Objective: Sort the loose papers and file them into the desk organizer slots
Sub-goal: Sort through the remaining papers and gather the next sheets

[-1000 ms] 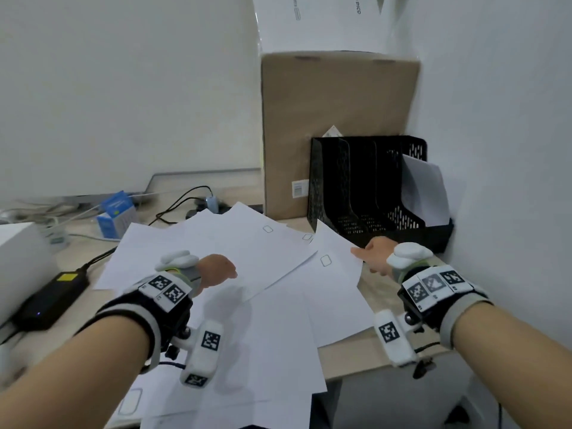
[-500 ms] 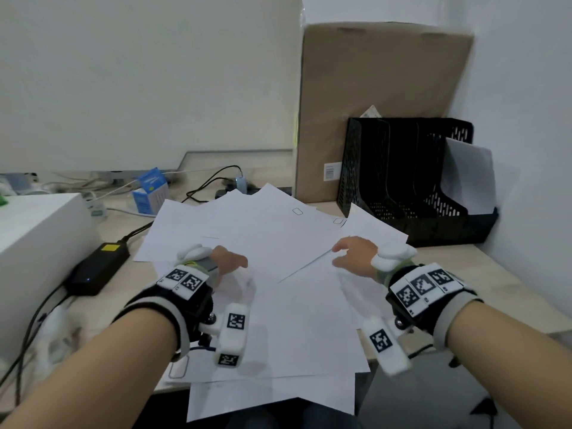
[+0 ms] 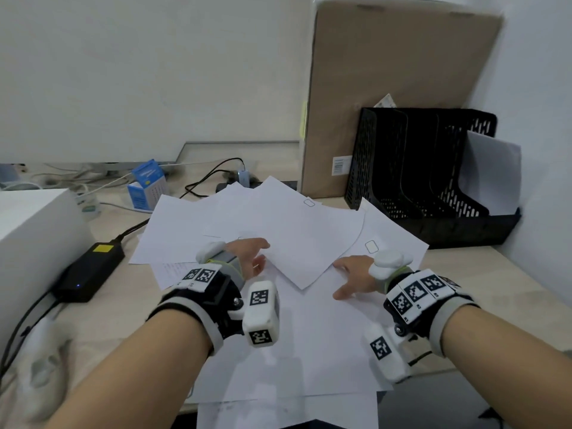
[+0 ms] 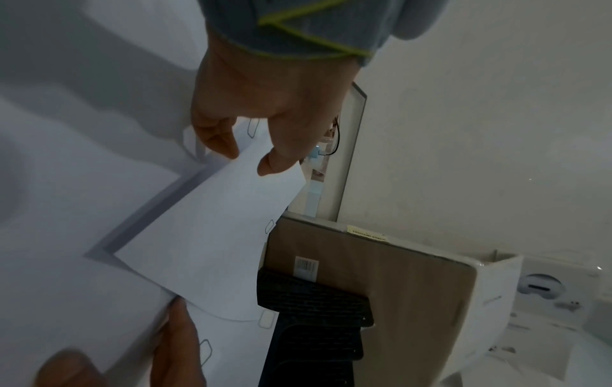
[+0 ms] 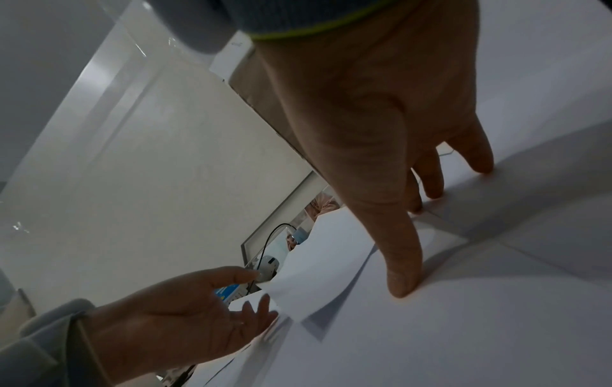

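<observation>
The left hand (image 3: 247, 258) pinches the near edge of the top sheet (image 3: 291, 239) between thumb and fingers, lifting that edge slightly off the pile; the left wrist view shows the thumb on top of the sheet's corner and a finger curled beneath. The right hand (image 3: 353, 277) lies released, its straight fingers spread and their tips pressing down on the papers beside the lifted sheet's lower corner, grasping nothing. Both hands sit on the loose papers (image 3: 309, 335), a fanned, overlapping spread of white sheets covering the middle of the table (image 3: 130, 305) and hanging over its near edge. Several sheets carry a small rounded rectangle outline near a corner. Beyond the pile, at the far right against the wall, stands the black mesh desk organizer (image 3: 433, 181) with upright slots; its rightmost slot holds a white sheet (image 3: 492, 174) leaning outward. A tall brown cardboard box (image 3: 387, 72) stands behind the organizer. To the left lie a black power adapter (image 3: 89, 270) with its cable, a small blue carton (image 3: 148, 187) and a white box (image 3: 31, 230).
</observation>
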The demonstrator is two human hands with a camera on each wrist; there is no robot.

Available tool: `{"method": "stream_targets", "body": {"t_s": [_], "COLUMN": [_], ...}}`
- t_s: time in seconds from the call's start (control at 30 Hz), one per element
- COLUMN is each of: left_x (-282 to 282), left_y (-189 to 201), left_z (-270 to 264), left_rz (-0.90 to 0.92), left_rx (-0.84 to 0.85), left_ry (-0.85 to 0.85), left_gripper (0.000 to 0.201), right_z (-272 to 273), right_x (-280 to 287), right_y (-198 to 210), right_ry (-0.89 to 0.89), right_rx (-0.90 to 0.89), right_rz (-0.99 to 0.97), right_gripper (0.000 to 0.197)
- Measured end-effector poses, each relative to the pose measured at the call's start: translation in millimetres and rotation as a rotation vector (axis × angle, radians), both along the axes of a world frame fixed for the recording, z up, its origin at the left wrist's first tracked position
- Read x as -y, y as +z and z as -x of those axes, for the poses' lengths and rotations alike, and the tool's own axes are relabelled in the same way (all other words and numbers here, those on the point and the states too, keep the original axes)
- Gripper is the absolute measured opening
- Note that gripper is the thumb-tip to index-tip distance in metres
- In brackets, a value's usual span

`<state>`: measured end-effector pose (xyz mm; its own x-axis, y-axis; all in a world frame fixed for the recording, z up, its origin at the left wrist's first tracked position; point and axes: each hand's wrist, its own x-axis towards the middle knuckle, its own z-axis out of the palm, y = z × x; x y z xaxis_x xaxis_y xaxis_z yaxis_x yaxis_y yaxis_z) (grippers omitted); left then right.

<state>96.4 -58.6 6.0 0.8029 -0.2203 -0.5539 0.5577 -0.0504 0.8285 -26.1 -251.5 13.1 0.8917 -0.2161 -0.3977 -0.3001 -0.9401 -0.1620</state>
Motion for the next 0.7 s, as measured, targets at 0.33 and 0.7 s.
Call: {"method": "stream_targets", "body": {"t_s": [0.33,0.7], "left_x": [-1.3,-50.8], "left_y": [-14.2,-28.4], "left_z": [-3.8,6.4], "left_rz": [-0.233,-0.335], "left_rx": [0.058,0.021], "left_ry": [-0.191,-0.192], "left_gripper": [0.031,0.027], "right_z": [5.4,28.7], "right_x": [15.7,53.3], "right_y": [-21.1,8.8], "right_ry": [-0.061,-0.437], "right_rx": [0.105,0.247], "right_rz": [-0.106,0.156], "right_gripper": [0.078,0.055]}}
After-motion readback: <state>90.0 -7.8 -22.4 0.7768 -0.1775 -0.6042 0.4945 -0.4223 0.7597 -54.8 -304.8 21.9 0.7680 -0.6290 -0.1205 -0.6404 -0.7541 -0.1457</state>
